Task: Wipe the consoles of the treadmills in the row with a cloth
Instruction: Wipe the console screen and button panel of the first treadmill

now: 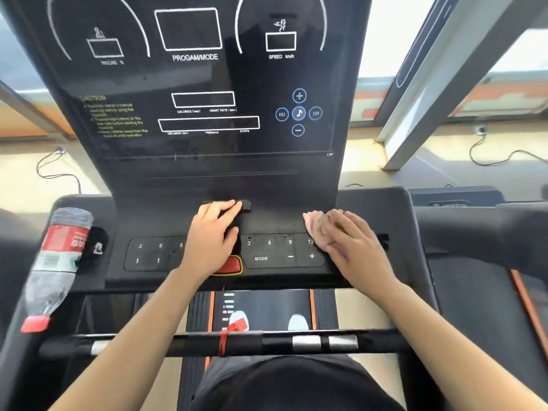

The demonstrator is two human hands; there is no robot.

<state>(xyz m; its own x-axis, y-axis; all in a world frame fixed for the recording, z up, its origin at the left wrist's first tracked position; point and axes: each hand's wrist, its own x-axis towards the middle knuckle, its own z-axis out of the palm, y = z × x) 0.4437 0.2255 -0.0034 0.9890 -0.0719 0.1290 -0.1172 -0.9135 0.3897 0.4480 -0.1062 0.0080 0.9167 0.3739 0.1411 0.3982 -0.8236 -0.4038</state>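
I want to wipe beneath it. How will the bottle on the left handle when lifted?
The bottle looks clear and possibly empty, so probably light. Its thin plastic would likely dent under a firm grip. Round and lying tilted, it may roll if nudged.

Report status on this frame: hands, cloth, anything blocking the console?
Right hand flat, pressing cloth on console by right keypad. Left hand resting mid-console, partly covering red button. Bottle in left holder, clear of the cloth.

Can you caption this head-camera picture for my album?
Right hand presses a pink cloth on the treadmill console; left hand rests alongside.
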